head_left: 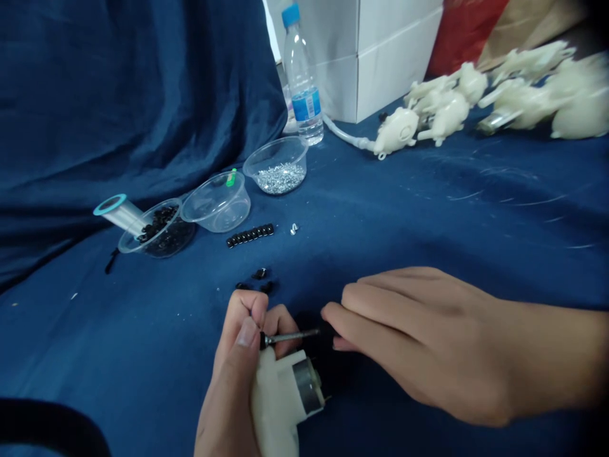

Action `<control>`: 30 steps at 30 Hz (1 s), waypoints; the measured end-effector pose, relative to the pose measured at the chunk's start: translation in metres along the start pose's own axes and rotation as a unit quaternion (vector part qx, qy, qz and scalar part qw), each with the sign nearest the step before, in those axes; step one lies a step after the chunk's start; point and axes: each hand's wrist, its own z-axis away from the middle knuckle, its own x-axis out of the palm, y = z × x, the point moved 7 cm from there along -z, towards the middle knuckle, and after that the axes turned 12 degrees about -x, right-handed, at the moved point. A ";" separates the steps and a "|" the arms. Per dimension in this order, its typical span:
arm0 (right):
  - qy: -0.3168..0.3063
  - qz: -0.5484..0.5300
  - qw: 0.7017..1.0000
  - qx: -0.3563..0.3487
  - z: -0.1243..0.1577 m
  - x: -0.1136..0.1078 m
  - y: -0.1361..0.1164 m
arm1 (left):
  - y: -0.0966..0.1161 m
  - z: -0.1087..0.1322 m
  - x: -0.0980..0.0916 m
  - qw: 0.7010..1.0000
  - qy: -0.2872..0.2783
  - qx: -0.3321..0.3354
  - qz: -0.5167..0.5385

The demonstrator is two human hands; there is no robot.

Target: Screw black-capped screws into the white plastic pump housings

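At the bottom centre, my left hand (233,381) is closed around a cream plastic housing (273,400) with a silver motor (309,386) in its side. A small black piece sits by the left thumb tip, against the end of a thin metal screwdriver shaft (292,336). My right hand (423,336) is closed at the other end of that shaft, its fingers pinched together around a dark handle that is mostly hidden. Just beyond the left fingers lie small black parts (260,273).
Behind stand a bowl of screws (280,178), a clear bowl (223,216), a bowl of black parts (164,231) with a wire spool (121,214), and a bottle (304,95). A black row of pieces (250,235) and loose screws (294,229) lie nearer. Cream housings (445,114) fill the back right.
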 end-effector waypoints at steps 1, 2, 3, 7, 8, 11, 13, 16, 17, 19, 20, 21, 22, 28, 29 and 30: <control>0.005 0.002 1.000 -0.008 -0.001 -0.001 -0.002 | 0.000 0.000 0.001 1.000 0.000 -0.003 0.000; 0.013 -0.008 1.000 -0.005 -0.001 -0.002 -0.003 | 0.000 0.000 0.001 1.000 0.000 -0.007 -0.001; 0.026 -0.029 0.999 0.012 -0.001 -0.003 -0.003 | 0.000 0.000 0.002 1.000 0.000 -0.011 -0.002; 0.021 -0.243 0.946 0.215 0.005 0.013 0.015 | 0.001 -0.001 0.006 1.000 -0.001 -0.015 -0.003; 0.004 -0.312 0.911 0.271 0.008 0.022 0.019 | 0.002 -0.001 0.006 1.000 0.001 -0.010 0.000; -0.039 -0.454 0.815 0.358 0.013 0.037 0.024 | 0.002 -0.001 0.008 1.000 0.004 -0.001 0.020; -0.030 -0.466 0.808 0.359 0.011 0.033 0.028 | 0.001 -0.001 0.008 0.999 0.002 -0.002 0.034; 0.006 -0.416 0.841 0.346 0.008 0.019 0.034 | 0.002 0.001 0.008 1.000 -0.001 -0.001 0.029; 0.010 -0.397 0.852 0.341 0.008 0.016 0.034 | 0.003 0.003 0.007 1.000 0.005 0.002 0.017; 0.014 -0.358 0.873 0.330 0.009 0.012 0.033 | 0.006 0.006 0.006 0.999 0.030 0.010 -0.016; 0.015 -0.341 0.883 0.322 0.009 0.010 0.033 | 0.008 0.008 0.005 0.998 0.046 0.013 -0.034; 0.013 -0.330 0.891 0.313 0.009 0.010 0.032 | 0.009 0.010 0.004 0.997 0.062 0.016 -0.052; 0.010 -0.324 0.897 0.300 0.009 0.010 0.032 | 0.011 0.012 0.003 0.994 0.075 0.022 -0.070; 0.008 -0.321 0.920 0.223 0.004 0.007 0.029 | 0.025 0.025 -0.010 0.967 0.135 0.094 -0.195; 0.010 -0.320 0.922 0.215 0.004 0.006 0.029 | 0.028 0.027 -0.013 0.958 0.156 0.107 -0.216; 0.011 -0.319 0.925 0.209 0.003 0.005 0.028 | 0.030 0.030 -0.017 0.949 0.182 0.117 -0.228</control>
